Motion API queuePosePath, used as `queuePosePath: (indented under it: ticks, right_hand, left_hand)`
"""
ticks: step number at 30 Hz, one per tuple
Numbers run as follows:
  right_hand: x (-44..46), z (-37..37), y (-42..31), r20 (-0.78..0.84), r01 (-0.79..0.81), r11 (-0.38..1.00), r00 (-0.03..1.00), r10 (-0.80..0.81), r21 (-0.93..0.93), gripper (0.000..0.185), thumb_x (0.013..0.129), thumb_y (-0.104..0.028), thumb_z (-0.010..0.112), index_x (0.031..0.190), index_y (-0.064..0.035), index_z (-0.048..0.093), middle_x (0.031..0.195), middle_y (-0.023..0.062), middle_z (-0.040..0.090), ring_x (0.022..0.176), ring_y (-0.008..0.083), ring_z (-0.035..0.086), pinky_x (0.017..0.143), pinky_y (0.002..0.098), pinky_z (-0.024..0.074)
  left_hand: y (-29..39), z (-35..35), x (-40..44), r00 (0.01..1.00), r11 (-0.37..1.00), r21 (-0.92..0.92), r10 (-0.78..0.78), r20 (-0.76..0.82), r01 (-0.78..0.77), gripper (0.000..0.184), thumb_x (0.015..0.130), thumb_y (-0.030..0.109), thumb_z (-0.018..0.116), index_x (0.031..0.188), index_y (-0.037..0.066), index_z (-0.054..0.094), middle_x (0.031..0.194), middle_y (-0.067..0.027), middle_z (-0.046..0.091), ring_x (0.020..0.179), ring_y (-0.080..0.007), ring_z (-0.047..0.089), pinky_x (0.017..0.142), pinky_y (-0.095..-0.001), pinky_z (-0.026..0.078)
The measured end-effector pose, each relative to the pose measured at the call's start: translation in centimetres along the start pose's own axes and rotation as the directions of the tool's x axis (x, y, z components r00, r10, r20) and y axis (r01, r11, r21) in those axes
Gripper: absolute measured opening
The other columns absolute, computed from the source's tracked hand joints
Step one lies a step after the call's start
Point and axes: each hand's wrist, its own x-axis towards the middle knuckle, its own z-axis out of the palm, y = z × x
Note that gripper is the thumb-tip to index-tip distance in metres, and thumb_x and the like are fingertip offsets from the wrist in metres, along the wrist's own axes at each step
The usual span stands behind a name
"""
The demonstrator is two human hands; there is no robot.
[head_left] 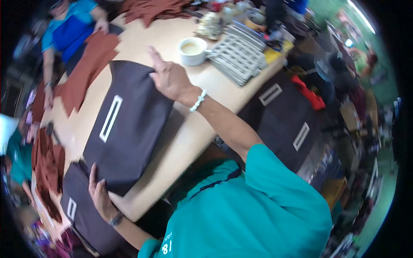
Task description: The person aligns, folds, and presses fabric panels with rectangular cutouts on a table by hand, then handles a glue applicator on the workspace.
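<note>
A dark brown sheet of leather-like material [133, 124] lies across the table in front of me, with a white-framed rectangular slot [111, 119] in it. At its upper right corner is my right hand [172, 79], index finger stretched out and thumb apart, wearing a pale beaded bracelet. My left hand [102, 195] is at the sheet's lower left end, fingers extended and spread, a dark band on the wrist. Beside that hand, a second dark brown piece [81, 210] with a similar white frame hangs at the table's edge. Whether either hand presses on the sheet I cannot tell.
A white cup [192, 51] with pale contents stands beside a stack of grey slotted pieces [238, 56]. More dark brown panels [284, 116] lie to my right. Across the table [189, 124], a person in blue [71, 32] handles reddish-brown leather [88, 71].
</note>
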Motion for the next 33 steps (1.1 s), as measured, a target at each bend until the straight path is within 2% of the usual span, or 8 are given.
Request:
queuePosePath:
  ticks: [4, 10, 15, 16, 18, 21, 25, 33]
  right_hand:
    - [-3.6, -8.6, 0.0, -0.285, 0.207, 0.972, 0.93, -0.231, -0.112, 0.064, 0.08, -0.004, 0.052, 0.139, -0.0058, 0.026, 0.095, 0.0195, 0.062, 0.068, 0.0348, 0.062, 0.059, 0.0407, 0.0505]
    - [-15.9, -21.8, 7.4, -0.424, -0.194, 0.906, 0.905, 0.019, -0.375, 0.067, 0.081, -0.004, 0.059, 0.139, -0.0093, 0.027, 0.116, 0.0166, 0.056, 0.082, 0.0309, 0.064, 0.068, 0.0381, 0.0507]
    - [-27.5, -30.3, 14.5, -0.441, -0.701, 0.593, 0.712, 0.546, -0.397, 0.053, 0.08, -0.002, 0.058, 0.129, -0.0065, 0.038, 0.107, 0.0187, 0.06, 0.089, 0.035, 0.061, 0.076, 0.0421, 0.0472]
    - [-29.3, -31.6, 16.0, -0.438, -0.76, 0.433, 0.64, 0.632, -0.485, 0.041, 0.081, -0.002, 0.057, 0.12, -0.0002, 0.047, 0.1, 0.0201, 0.062, 0.091, 0.0361, 0.06, 0.078, 0.0421, 0.0462]
    - [-34.9, -34.1, 21.8, -0.335, -0.474, 0.427, 0.87, 0.361, -0.771, 0.06, 0.08, -0.005, 0.057, 0.135, -0.0053, 0.032, 0.094, 0.0175, 0.063, 0.089, 0.0361, 0.059, 0.078, 0.045, 0.0449]
    - [-36.9, -36.9, 24.7, -0.423, -0.801, 0.163, 0.462, 0.779, -0.576, 0.074, 0.078, -0.005, 0.059, 0.141, -0.0103, 0.02, 0.091, 0.0159, 0.063, 0.088, 0.0357, 0.059, 0.077, 0.045, 0.0454]
    - [-38.5, -38.1, 27.8, -0.432, -0.734, 0.007, 0.407, 0.805, -0.679, 0.079, 0.076, -0.008, 0.062, 0.141, -0.0129, 0.018, 0.089, 0.0166, 0.063, 0.085, 0.0361, 0.059, 0.077, 0.0465, 0.0459]
    - [-37.5, -40.7, 31.2, -0.447, -0.746, 0.056, 0.455, 0.77, -0.663, 0.078, 0.078, -0.008, 0.06, 0.142, -0.0128, 0.016, 0.085, 0.0179, 0.063, 0.085, 0.0371, 0.06, 0.075, 0.0471, 0.0462]
  left_hand:
    - [2.3, 7.2, -1.4, 0.994, 0.994, 0.005, 0.105, 0.02, -0.105, 0.046, 0.082, 0.0, 0.047, 0.127, -0.006, 0.044, 0.123, -0.0172, 0.052, 0.106, -0.0187, 0.056, 0.089, -0.0235, 0.044]
    - [-0.8, 19.2, -1.3, 0.96, 0.997, 0.029, -0.074, 0.27, 0.069, 0.045, 0.08, -0.005, 0.052, 0.125, -0.006, 0.047, 0.12, -0.0161, 0.055, 0.108, -0.0207, 0.054, 0.096, -0.0295, 0.041]
    - [-6.9, 29.7, -0.5, 0.605, 0.981, 0.19, -0.181, 0.776, 0.05, 0.061, 0.074, -0.008, 0.054, 0.132, -0.005, 0.037, 0.136, -0.0158, 0.041, 0.122, -0.0205, 0.042, 0.104, -0.0301, 0.03]
    - [-8.5, 31.8, -0.8, 0.552, 0.962, 0.264, -0.259, 0.792, 0.073, 0.061, 0.075, -0.008, 0.054, 0.133, -0.005, 0.036, 0.136, -0.0152, 0.04, 0.121, -0.0192, 0.042, 0.102, -0.0286, 0.032]
    - [-11.9, 35.3, -1.6, 0.445, 0.881, 0.386, -0.471, 0.762, 0.273, 0.058, 0.077, -0.006, 0.055, 0.132, -0.005, 0.037, 0.135, -0.0143, 0.041, 0.111, -0.0155, 0.05, 0.091, -0.0248, 0.041]
    - [-19.5, 38.8, -3.3, 0.415, 0.867, 0.36, -0.484, 0.77, 0.343, 0.058, 0.078, -0.004, 0.058, 0.132, -0.005, 0.038, 0.11, -0.0094, 0.059, 0.081, -0.0101, 0.057, 0.07, -0.0227, 0.047]
    - [-25.7, 41.1, -6.4, 0.28, 0.74, 0.483, -0.642, 0.713, 0.468, 0.061, 0.08, -0.004, 0.057, 0.135, -0.003, 0.033, 0.086, -0.0038, 0.064, 0.07, -0.01, 0.056, 0.065, -0.0237, 0.047]
    - [-23.3, 43.3, -8.7, 0.336, 0.885, 0.349, -0.445, 0.83, 0.308, 0.073, 0.082, -0.003, 0.053, 0.142, 0.003, 0.013, 0.104, -0.0093, 0.058, 0.067, -0.0059, 0.055, 0.067, -0.0213, 0.052]
